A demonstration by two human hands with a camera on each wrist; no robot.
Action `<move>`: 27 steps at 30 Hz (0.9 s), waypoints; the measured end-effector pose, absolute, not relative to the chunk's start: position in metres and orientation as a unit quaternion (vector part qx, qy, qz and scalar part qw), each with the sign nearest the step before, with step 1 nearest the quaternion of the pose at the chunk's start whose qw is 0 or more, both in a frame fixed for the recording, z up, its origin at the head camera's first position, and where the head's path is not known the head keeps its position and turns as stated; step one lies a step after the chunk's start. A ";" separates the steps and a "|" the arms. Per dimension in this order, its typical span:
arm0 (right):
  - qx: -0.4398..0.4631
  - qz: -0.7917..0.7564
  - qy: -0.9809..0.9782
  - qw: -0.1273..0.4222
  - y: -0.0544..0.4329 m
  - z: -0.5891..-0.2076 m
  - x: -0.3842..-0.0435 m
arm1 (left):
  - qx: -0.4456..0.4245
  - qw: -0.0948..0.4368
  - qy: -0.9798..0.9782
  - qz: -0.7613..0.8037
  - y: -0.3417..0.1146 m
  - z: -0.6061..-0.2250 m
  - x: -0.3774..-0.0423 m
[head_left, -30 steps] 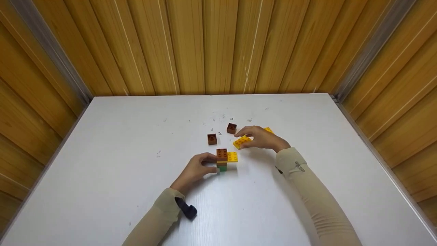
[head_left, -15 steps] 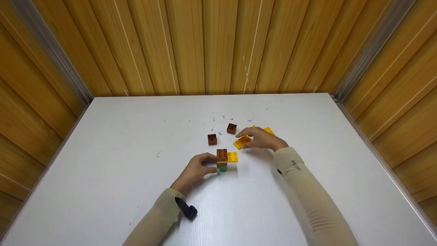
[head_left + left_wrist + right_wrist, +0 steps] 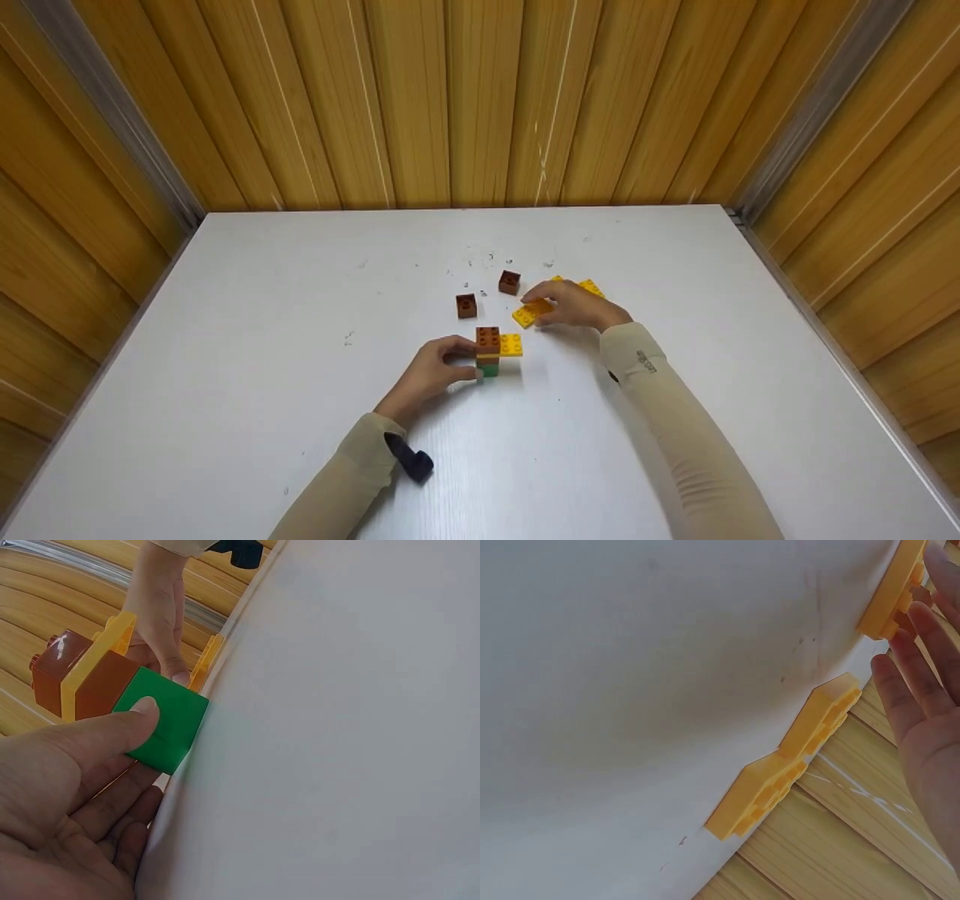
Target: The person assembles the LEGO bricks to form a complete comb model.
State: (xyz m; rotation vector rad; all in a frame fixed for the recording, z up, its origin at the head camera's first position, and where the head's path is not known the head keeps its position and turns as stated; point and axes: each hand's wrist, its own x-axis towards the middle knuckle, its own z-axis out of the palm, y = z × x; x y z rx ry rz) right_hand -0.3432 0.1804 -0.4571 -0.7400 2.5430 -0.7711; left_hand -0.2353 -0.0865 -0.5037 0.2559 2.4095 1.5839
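My left hand [image 3: 427,367] grips a small tower of toy building bricks by its base. In the left wrist view the thumb presses the bottom green brick [image 3: 180,724]. Above it come a brown brick [image 3: 109,684], a yellow plate [image 3: 511,344] jutting out to the right, and a brown top brick [image 3: 487,340]. Beyond the tower, my right hand [image 3: 574,304] hovers over a loose studded yellow plate [image 3: 527,316], thumb and fingers spread at its sides. In the right wrist view the fingertips are right at that plate's end [image 3: 879,619].
Two loose brown bricks, one nearer [image 3: 466,306] and one farther [image 3: 509,282], lie behind the tower. More yellow plates [image 3: 817,716] lie past the right hand, partly hidden by it in the head view. Slatted yellow walls [image 3: 480,105] enclose the white table [image 3: 300,300].
My right hand has shifted slightly to the right over the yellow plate, which lies in the same spot. My left hand and the tower have stayed still.
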 end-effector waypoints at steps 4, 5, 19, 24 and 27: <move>-0.266 -0.270 0.906 0.191 0.180 -0.459 -0.343 | 0.092 0.121 0.823 0.547 -0.087 -0.503 -0.235; -0.266 -0.268 0.906 0.191 0.180 -0.459 -0.344 | 0.093 0.121 0.822 0.549 -0.087 -0.503 -0.235; -0.279 -0.229 0.916 0.175 0.175 -0.464 -0.344 | 0.098 0.124 0.820 0.549 -0.088 -0.506 -0.235; -0.273 -0.221 0.920 0.174 0.174 -0.462 -0.341 | 0.092 0.127 0.821 0.549 -0.087 -0.505 -0.236; -0.277 -0.218 0.920 0.170 0.174 -0.462 -0.339 | 0.090 0.127 0.823 0.546 -0.087 -0.505 -0.236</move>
